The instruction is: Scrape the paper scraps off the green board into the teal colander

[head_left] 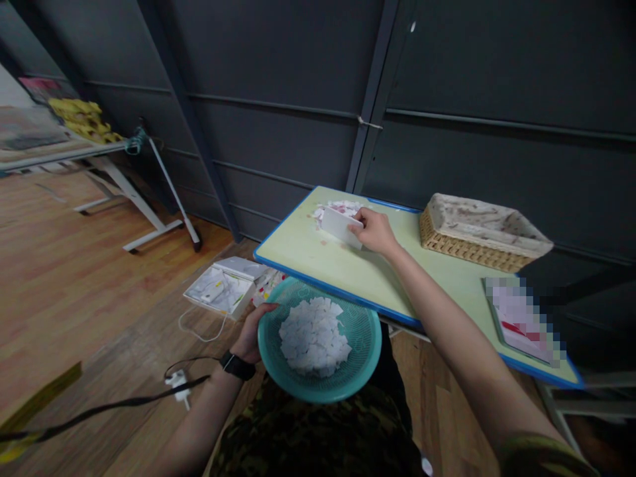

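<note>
My left hand (253, 331) grips the rim of a teal plastic basket (365, 344), held in front of my body just below the table's edge. Inside it lies a heap of white paper scraps (315, 336). Over the table, my right hand (375, 230) is closed on a flat white card (340, 227), which stands on its long edge. Behind the card is a small pile of white and pinkish paper scraps (352, 207), partly hidden by it. A few specks lie on the tabletop near the card.
The yellow-green table (298, 235) has a blue edge. On its right stand a wicker basket (472, 248) with a cloth lining and a blurred-out flat item (521, 321). An open white box (218, 291) and a power strip (177, 384) with cables lie on the floor. Dark panels (278, 53) rise behind.
</note>
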Available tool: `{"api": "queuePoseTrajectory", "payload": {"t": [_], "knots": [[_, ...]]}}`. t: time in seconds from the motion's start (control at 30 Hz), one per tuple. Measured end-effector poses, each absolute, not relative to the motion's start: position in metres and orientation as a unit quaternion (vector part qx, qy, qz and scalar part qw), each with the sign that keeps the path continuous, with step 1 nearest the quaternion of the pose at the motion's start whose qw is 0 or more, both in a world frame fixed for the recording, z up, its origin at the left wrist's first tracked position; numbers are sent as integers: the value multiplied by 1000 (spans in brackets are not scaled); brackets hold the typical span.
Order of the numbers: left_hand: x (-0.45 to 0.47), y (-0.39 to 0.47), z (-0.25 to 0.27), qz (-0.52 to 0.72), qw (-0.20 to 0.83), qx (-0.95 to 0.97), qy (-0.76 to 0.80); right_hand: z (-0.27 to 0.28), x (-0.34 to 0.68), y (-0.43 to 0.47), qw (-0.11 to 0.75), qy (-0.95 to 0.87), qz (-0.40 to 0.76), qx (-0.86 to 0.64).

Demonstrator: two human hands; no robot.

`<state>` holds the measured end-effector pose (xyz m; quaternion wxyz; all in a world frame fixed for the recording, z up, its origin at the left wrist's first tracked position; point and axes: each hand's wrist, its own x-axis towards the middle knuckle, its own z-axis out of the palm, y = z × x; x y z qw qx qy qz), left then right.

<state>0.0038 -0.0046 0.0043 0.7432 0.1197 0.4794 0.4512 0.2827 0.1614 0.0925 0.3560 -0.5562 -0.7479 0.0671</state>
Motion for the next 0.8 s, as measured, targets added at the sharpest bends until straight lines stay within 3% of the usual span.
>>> {"api": "queuePoseTrajectory", "payload": {"t": [0.57, 0.8], "knots": [[3, -4, -8, 461, 752, 119, 456, 94, 266, 178, 308, -782, 27, -541], [2, -5, -10, 471, 753, 114, 446, 108, 281, 183, 298, -788, 61, -536]]}}
